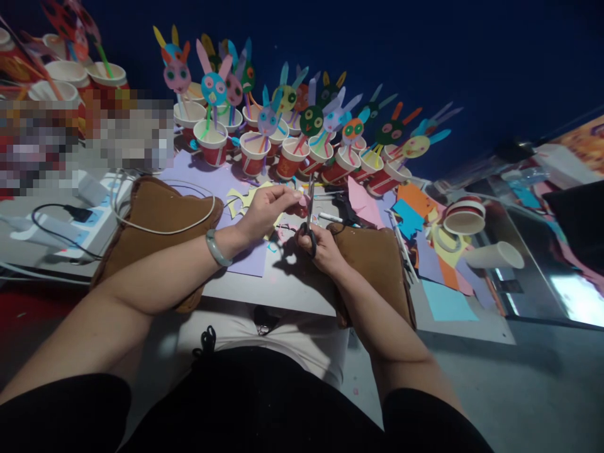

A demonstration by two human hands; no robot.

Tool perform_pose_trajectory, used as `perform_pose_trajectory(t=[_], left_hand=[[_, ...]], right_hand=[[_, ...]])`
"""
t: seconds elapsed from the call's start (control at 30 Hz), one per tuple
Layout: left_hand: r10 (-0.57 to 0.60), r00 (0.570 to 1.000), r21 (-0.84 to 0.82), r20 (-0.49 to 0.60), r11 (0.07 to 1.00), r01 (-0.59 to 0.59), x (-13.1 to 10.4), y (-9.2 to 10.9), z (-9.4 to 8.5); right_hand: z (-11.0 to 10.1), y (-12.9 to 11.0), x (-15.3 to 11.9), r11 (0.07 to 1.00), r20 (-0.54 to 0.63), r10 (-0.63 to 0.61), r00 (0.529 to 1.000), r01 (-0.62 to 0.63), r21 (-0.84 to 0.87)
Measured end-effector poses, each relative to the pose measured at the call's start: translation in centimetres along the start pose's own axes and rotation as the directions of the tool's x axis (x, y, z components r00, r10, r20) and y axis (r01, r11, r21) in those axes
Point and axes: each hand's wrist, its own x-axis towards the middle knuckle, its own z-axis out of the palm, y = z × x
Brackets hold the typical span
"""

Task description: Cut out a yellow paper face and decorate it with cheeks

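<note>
Deep blue is filling the background, and along the back of the desk (pixel 278 299) rows of red-and-white cups (pixel 211 151) are holding up rabbit-eared paper figures (pixel 214 87). Plenty are looking finished there, ears, eyes and all! Up front, the small pink piece (pixel 302 199) is sitting between the fingertips of the left hand (pixel 271 211), pinched tight, while the right hand (pixel 325 250) is gripping the scissors (pixel 310 220), fingers around the handles, blades pointing up just beside the pink. That piece is looking like the one in progress; trimming seems to be the step. Yellow scraps (pixel 243 200) are lying near the left hand, and coloured sheets (pixel 448 302) are spreading out at the right, so material is remaining; how many figures are left, nobody is showing us. Now the murky bits: blades and fingers are crowding the pink outline, and whether metal is touching paper, I cannot tell. Blocky blurring is masking the far left, and the frame edge is cutting off more cups there.
</note>
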Motion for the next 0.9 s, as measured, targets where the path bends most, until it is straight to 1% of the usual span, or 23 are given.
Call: perform_pose_trajectory(t=[0.1,0.23,0.8,0.9], left_hand=[[0.027,1.000,0.004,0.016,1.000,-0.027,-0.03,0.06,-0.06],[0.046,0.999,-0.016,0.003,0.999,-0.046,-0.01,0.00,-0.03],[0.022,0.998,-0.007,-0.060,1.000,-0.022,0.00,0.27,0.14],[0.013,0.999,-0.001,-0.048,1.000,-0.013,0.08,0.23,0.10]], right_hand=[[0.07,-0.16,-0.02,1.000,-0.002,-0.006,1.000,0.006,-0.007],[0.05,-0.29,-0.04,1.000,0.001,0.005,1.000,-0.005,-0.012],[0.02,-0.35,0.07,1.000,0.010,0.005,1.000,-0.005,-0.027],[0.04,-0.25,0.05,1.000,0.019,0.016,1.000,-0.016,-0.014]])
